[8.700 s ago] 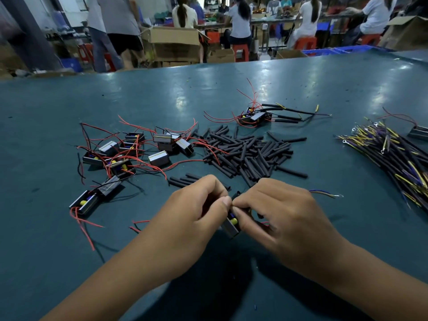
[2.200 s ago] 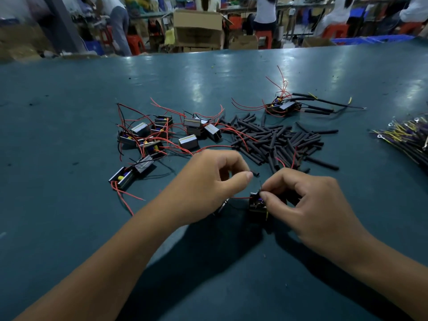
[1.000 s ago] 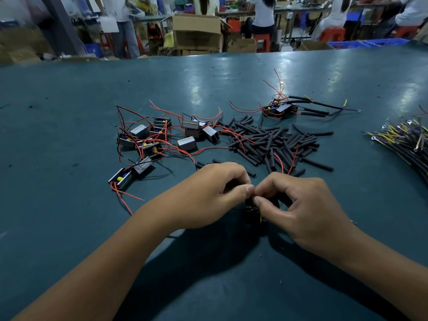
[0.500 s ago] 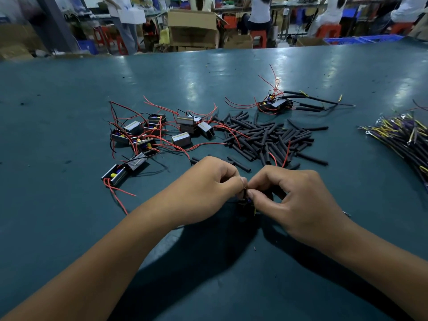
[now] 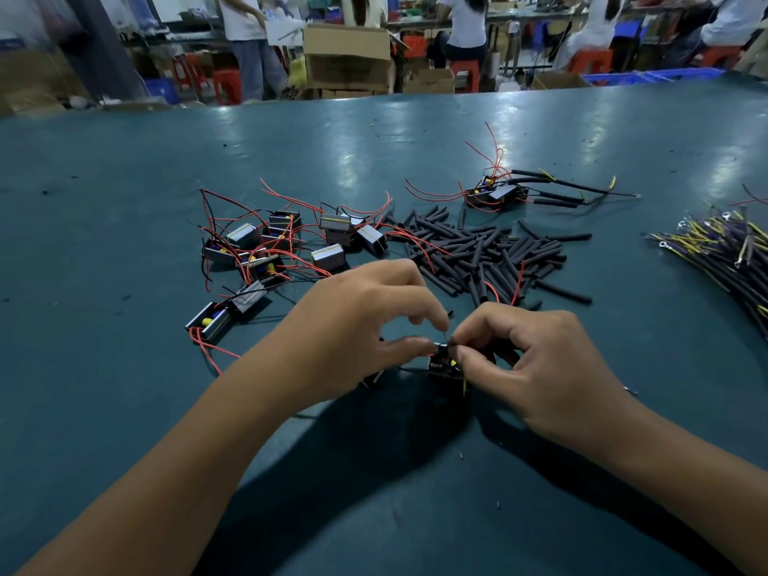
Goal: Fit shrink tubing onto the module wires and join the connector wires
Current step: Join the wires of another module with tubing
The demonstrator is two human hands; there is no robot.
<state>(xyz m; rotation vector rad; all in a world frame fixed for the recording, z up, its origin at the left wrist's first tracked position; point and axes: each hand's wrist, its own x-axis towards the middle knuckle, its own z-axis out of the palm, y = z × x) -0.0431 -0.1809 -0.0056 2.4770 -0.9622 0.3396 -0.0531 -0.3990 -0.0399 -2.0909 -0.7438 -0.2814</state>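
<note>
left hand (image 5: 357,326): thumb and forefinger pinch thin wire, apparently | right hand (image 5: 536,367): fingertips pinch small black module (image 5: 444,363) low over teal table (image 5: 124,409) | black shrink-tube pile (image 5: 490,255) behind

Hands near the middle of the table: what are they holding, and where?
A small module: the right hand pinches a thin wire at its top, the left hand pinches beside it. Which wire the left holds cannot be told.
</note>
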